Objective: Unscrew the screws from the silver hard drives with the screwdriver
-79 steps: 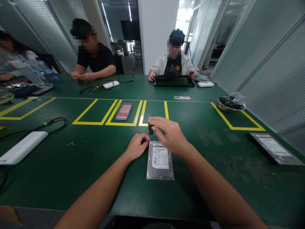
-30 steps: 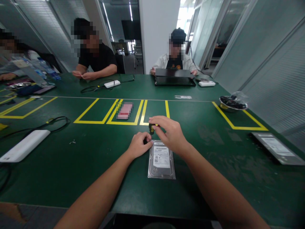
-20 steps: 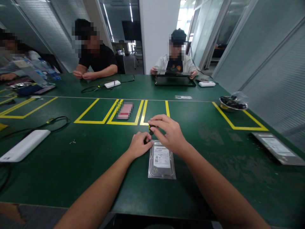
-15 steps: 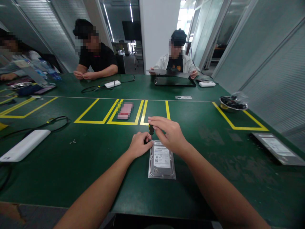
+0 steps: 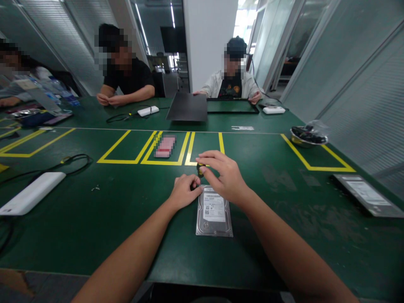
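A silver hard drive (image 5: 215, 210) with a white printed label lies flat on the green table in front of me. My left hand (image 5: 186, 190) is curled at its far left corner, the thumb on the edge; its fingertips are partly hidden. In my right hand (image 5: 223, 171) a small screwdriver (image 5: 200, 169) with a black and yellow handle is held between thumb and fingers. It stands roughly upright over that same corner. The screwdriver's tip is hidden behind my hands.
Another hard drive (image 5: 368, 195) lies at the right. A bowl (image 5: 309, 136) of dark parts stands behind it. A white power strip (image 5: 33, 192) with a black cable is at left, a pink item (image 5: 165, 146) ahead. Across the table, one person handles a dark panel (image 5: 187, 107).
My right fingers have shifted and spread a little around the screwdriver, whose handle shows a different side. My left hand stays put. The person opposite has swung the dark panel to the left.
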Tool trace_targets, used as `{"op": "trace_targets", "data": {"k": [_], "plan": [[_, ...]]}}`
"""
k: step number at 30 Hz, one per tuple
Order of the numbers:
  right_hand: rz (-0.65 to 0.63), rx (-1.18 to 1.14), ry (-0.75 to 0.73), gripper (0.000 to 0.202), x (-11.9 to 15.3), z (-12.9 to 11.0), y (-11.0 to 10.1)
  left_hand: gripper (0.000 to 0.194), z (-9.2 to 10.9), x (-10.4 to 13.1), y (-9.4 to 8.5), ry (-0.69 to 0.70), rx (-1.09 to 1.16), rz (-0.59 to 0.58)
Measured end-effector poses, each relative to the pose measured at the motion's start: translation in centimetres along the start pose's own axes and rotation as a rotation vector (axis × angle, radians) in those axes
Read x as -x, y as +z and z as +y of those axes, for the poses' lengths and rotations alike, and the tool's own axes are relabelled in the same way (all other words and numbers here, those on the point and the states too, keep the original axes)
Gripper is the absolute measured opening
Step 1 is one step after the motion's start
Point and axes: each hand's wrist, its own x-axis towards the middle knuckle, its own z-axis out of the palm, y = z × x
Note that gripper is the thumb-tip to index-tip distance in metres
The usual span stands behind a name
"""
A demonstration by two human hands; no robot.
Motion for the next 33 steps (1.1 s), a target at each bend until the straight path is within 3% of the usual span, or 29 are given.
{"op": "trace_targets", "data": {"k": [5, 12, 23, 33], "plan": [[-0.030, -0.032, -0.033, 0.024, 0.06, 0.22, 0.06, 0.021, 0.03, -0.04, -0.04, 0.009, -0.002, -0.011], [-0.033, 0.006, 0.044, 0.010, -0.10, 0.02, -0.09, 0.019, -0.27, -0.01, 0.02, 0.022, 0.017, 0.011], [-0.038, -0.032, -0.009, 0.022, 0.01, -0.08, -0.01, 0.022, 0.02, 0.00, -0.05, 0.000, 0.005, -0.006], [0.019, 0.029, 0.043, 0.015, 0.03, 0.09, 0.08, 0.019, 0.10, 0.02, -0.27, 0.008, 0.019, -0.014]]}}
